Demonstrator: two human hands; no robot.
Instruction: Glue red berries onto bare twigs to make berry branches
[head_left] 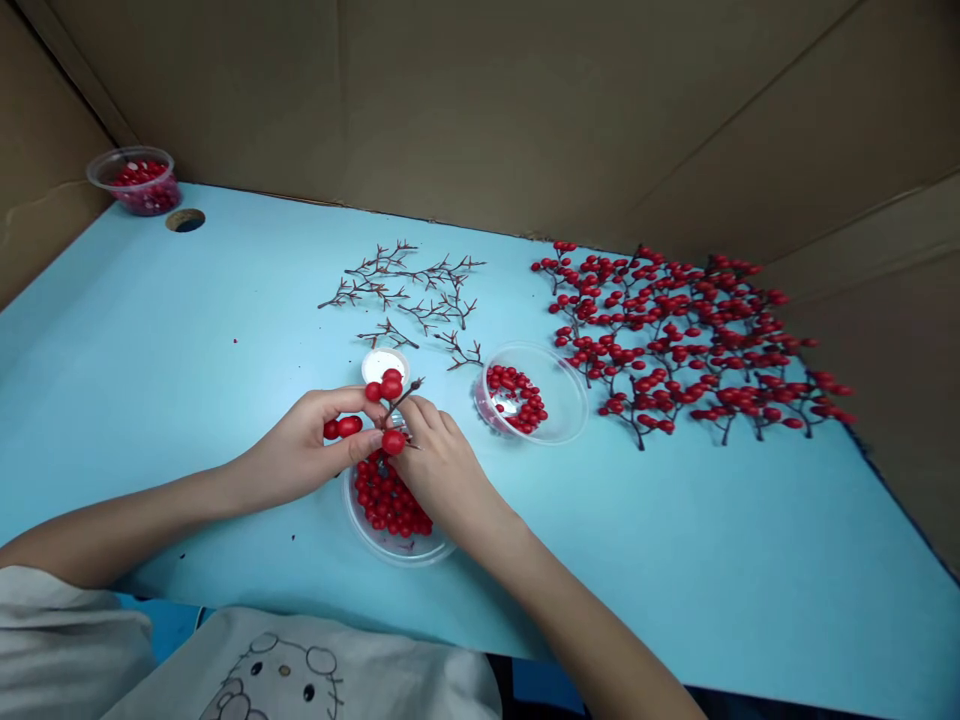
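My left hand (pixel 319 445) is closed on an artificial berry branch (pixel 392 405), its thumb and fingers among several glossy red berries. A dark stem end points up to the right. My right hand (pixel 439 460) is against the branch's right side with curled fingers; its fingertips are hidden, so what they pinch cannot be seen. Under both hands stands a clear round tub (pixel 409 555) of loose red berries, partly covered by them. Just beyond my fingers is a small cup (pixel 386 366) with white contents.
A second clear tub (pixel 574 400) with red berries stands right of my hands. Several bare twigs (pixel 427 275) lie farther back. Finished-looking berry branches (pixel 675 340) spread over the right side. Another berry tub (pixel 142 190) stands far left near a table hole (pixel 185 220). Cardboard walls (pixel 487 110) enclose the blue table.
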